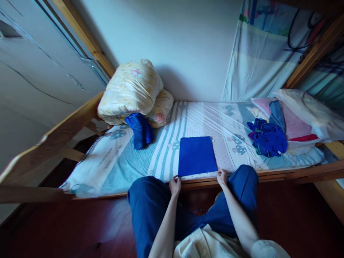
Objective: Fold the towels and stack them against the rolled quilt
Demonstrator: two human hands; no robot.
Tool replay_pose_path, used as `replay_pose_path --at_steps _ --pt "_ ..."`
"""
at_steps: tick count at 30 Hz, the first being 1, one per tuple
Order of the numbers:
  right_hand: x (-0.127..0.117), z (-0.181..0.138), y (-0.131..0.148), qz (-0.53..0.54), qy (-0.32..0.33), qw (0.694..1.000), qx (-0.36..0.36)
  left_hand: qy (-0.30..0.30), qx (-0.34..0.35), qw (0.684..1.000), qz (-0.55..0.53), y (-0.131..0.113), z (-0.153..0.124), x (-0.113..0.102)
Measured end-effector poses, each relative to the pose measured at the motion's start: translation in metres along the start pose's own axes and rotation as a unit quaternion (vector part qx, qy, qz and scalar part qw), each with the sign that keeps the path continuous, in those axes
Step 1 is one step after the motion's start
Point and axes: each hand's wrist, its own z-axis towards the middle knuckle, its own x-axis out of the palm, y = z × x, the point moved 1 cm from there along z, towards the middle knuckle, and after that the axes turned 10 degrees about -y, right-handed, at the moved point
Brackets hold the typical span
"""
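A flat blue rectangle of cloth (197, 156) lies smoothed out on the patterned bed sheet (166, 157), near the bed's front edge. A small white tag shows by its far right corner. My left hand (175, 185) is closed on the near left corner of this cloth, fingertips pinched together. At the near right corner, my right hand (221, 177) pinches the cloth in the same way. To the right sits a crumpled heap of blue cloth (268, 138) with thin green cords. Folded blue cloths (139, 130) rest in a small stack to the left.
A rolled yellow floral quilt (131, 87) stands at the left end against the wall. Pillows (309, 111) lie at the right end. Wooden rails (51, 139) bound the bed, and a printed curtain (255, 64) hangs behind. My knees (146, 193) touch or nearly touch the bed edge.
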Motion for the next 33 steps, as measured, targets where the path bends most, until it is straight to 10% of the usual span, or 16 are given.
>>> replay_pose_path --at_steps 15,33 --pt "-0.002 -0.004 0.026 0.290 0.070 0.919 0.258 0.003 -0.153 0.981 -0.117 -0.011 0.003 0.005" --pt "0.003 0.003 0.028 0.286 0.034 0.914 0.287 -0.011 -0.145 0.979 -0.140 -0.007 0.014 0.009"
